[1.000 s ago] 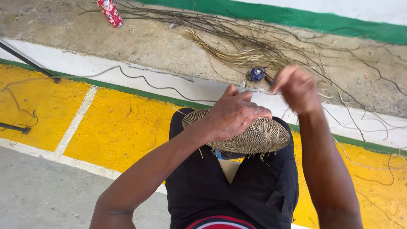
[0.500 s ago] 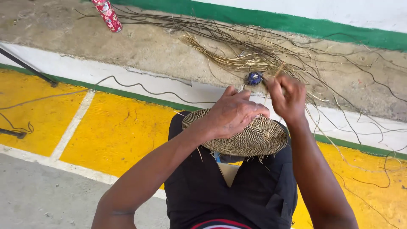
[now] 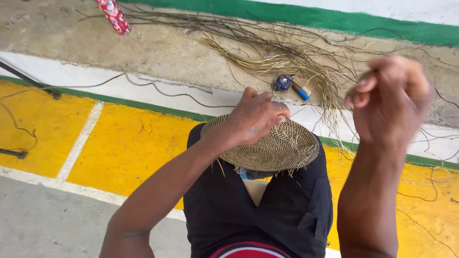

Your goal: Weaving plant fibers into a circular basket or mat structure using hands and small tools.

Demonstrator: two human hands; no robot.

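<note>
- Yellow-painted floor [image 3: 129,143] with white and green stripes runs under the seated person, and a bare concrete strip lies beyond.
- On the lap rests a round woven disc [image 3: 272,148] — probably light, springy and stiff enough to hold its shape, with loose strand ends at the rim that look easy to fray.
- It seems best gripped at the rim, pressed flat against the knees.
- The left hand [image 3: 256,117] lies on the disc's 11 o'clock edge, fingers curled down over the weave.
- The right hand [image 3: 389,95] is raised at the disc's 2 o'clock, fingers pinched together — seemingly on a thin fibre, though blur hides it.
- Loose fibres [image 3: 287,62] and a blue-handled tool [image 3: 289,85] lie at 12 o'clock.
</note>
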